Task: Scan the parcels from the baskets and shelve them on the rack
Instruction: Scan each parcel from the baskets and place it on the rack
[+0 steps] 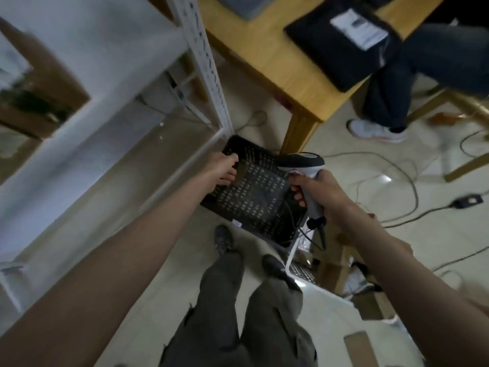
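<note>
A black perforated basket (254,192) stands on the floor beside the foot of the white rack (209,64). My left hand (223,168) reaches over the basket's left rim, and a small brown parcel (241,173) sits right at its fingertips; the blur hides whether the fingers hold it. My right hand (315,193) grips the handle of a grey and black barcode scanner (301,161), whose head points left over the basket. A second, white basket (333,276) with brown parcels lies lower right, partly behind my right arm.
A wooden table (280,62) stands behind the basket with a black parcel (344,41) on its edge. A seated person's legs (391,83) and white shoe are at the upper right. Cables (397,165) run across the tiled floor. A cardboard piece (360,348) lies at the bottom right.
</note>
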The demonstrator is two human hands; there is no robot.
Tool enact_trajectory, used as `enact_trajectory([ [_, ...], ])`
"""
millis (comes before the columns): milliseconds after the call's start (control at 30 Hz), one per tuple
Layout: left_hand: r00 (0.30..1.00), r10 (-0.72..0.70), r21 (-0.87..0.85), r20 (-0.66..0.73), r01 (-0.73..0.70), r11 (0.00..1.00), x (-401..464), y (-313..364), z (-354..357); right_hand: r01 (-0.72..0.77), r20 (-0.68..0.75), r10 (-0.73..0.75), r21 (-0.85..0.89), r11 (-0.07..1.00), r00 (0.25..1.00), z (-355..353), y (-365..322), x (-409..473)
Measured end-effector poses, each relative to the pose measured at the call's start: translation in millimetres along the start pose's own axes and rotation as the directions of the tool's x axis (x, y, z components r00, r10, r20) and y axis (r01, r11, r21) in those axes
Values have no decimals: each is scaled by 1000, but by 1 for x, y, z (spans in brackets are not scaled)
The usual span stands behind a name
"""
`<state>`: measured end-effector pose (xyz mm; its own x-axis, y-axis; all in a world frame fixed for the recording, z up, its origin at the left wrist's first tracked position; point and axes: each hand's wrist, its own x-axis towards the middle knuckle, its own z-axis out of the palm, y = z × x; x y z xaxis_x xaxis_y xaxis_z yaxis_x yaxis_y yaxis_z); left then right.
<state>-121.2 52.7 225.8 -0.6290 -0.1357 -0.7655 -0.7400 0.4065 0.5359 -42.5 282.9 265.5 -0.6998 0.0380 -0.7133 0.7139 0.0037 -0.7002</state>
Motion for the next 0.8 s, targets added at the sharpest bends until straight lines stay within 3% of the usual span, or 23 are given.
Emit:
enact_trajectory([
  [133,1000,-21,138,-1,21,990,102,-69,21,-47,-27,46,-41,998,999,25,63,86],
  [300,997,79,375,-12,-69,925,231,-149,45,-65,1,65,-39,997,998,66,138,196],
  [433,998,38,443,57,-59,894,330,-200,74,-93,18,93,-24,995,995,92,191,275],
  [567,998,67,485,8,-62,872,422,-235,110,-105,26,104,31,994,994,106,239,342],
  [800,999,39,713,-14,-17,701,547,-287,160,-136,102,126,101,985,987,113,305,424],
])
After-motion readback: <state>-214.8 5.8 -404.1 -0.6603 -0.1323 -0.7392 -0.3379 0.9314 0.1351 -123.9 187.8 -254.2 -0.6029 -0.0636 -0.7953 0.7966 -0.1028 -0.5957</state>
